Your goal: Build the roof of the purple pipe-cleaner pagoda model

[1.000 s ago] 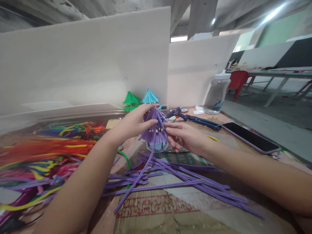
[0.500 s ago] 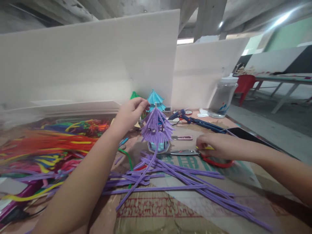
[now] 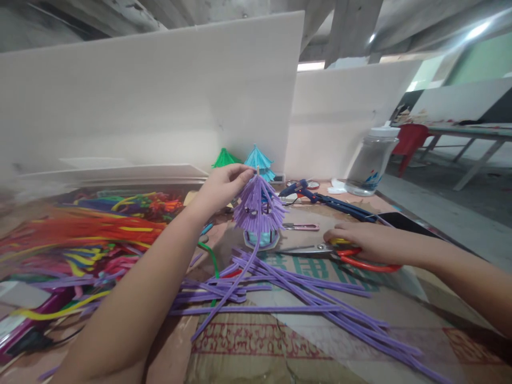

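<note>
A small purple pagoda (image 3: 261, 205) of pipe cleaners stands upright, its two-tiered roof above a light-blue base. My left hand (image 3: 227, 184) is closed, fingertips pinched at the roof's peak beside a short stick. From the peak, one long purple pipe cleaner (image 3: 236, 290) hangs down the front and reaches over the table. My right hand (image 3: 356, 241) is closed on the red-and-yellow handle of a pair of scissors (image 3: 306, 249); the blades point left toward the pagoda's base. Several loose purple pipe cleaners (image 3: 340, 314) lie crossed in front.
Behind stand a blue pagoda (image 3: 258, 156) and a green roof (image 3: 225, 158). A glue gun (image 3: 296, 188), a pink-handled snipper (image 3: 302, 227) and a water bottle (image 3: 371, 162) are to the right. Coloured pipe cleaners (image 3: 84, 229) are heaped at left. White boards (image 3: 152, 101) rise behind the table.
My left hand has shifted right onto the pagoda's peak. My right hand has taken a fuller hold of the scissors' handle, and the handle has moved a little to the right.
</note>
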{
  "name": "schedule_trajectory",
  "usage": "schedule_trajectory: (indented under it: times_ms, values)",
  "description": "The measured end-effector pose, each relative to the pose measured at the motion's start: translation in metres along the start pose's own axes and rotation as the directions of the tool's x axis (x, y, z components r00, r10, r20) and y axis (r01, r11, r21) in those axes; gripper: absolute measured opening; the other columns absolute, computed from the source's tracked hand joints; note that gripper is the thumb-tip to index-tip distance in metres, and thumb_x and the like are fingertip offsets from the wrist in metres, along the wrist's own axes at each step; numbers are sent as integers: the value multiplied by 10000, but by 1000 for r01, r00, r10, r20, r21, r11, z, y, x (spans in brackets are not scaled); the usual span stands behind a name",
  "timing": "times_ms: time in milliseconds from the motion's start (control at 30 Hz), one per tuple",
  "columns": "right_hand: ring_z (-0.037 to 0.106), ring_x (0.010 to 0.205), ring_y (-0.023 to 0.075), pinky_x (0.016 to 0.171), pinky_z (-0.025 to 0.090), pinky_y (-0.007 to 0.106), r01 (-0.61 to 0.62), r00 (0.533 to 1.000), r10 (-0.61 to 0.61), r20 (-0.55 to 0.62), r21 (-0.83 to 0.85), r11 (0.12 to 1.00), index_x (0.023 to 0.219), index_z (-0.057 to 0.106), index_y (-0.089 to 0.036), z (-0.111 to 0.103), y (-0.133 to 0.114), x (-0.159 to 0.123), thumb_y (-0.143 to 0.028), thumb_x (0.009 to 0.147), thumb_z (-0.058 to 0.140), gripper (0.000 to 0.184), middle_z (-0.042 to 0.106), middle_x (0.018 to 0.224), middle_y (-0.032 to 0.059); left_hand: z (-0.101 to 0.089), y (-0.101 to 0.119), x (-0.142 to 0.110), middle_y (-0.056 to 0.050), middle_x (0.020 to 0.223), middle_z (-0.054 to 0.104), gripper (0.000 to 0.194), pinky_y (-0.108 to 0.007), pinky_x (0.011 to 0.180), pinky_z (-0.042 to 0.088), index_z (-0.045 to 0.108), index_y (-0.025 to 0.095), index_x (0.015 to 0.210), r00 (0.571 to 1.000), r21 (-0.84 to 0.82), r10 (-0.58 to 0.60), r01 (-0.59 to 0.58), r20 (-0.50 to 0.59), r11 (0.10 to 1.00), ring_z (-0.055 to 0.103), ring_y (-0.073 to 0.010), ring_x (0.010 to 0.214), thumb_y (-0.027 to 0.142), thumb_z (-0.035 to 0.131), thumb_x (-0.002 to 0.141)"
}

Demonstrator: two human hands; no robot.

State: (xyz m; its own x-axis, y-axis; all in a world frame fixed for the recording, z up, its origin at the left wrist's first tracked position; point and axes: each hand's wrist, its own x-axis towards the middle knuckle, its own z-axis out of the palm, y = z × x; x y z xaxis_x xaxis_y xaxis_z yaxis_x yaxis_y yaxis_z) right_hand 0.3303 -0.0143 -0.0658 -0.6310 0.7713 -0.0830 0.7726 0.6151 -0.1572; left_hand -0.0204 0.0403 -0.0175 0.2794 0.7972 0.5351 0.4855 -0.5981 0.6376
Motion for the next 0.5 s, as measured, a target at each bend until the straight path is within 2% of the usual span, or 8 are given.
schedule_trajectory:
  times_ms: [100,167,233,367,500]
  values:
    - [642,1076,256,887,474,342,-34,992,17,126,135,990,1183,672,-280,-17,0,-12,-245,883,507,345,678,1208,103,6,-2,1,-110,1123,715,481,-324,846,511,664,144,1203,998,-89,35,-31,52,996,655,-217,981,501,537,905]
    - [534,1274,254,1026,398,339,-91,990,64,129,210,974,1310,611,-313,-30,-3,-21,-287,911,498,416,590,1382,82,9,0,0,-121,1146,710,453,-339,872,511,666,141,1205,995,-147,47,-34,86,989,655,-215,997,460,556,903]
    - [455,1354,262,1059,370,335,-145,986,121,116,235,961,1376,554,-334,-39,-8,-27,-359,899,536,478,524,1457,65,12,6,-2,-122,1154,710,402,-343,900,506,691,132,1151,994,-180,36,-17,100,984,656,-211,1009,420,583,893]
    - [551,1223,294,929,463,344,-138,990,128,63,186,973,1296,604,-281,-41,-23,-27,-477,873,562,468,601,1336,122,14,18,-7,-111,1137,720,361,-330,897,509,714,131,1086,996,-218,27,-7,87,976,662,-206,1004,408,623,872]
    - [607,1069,295,849,484,370,-101,994,95,51,130,986,1243,618,-243,-36,-34,-20,-532,844,597,493,642,1242,127,16,25,-10,-99,1123,727,384,-323,870,517,714,142,1094,995,-164,47,-32,92,986,670,-207,979,442,627,870]
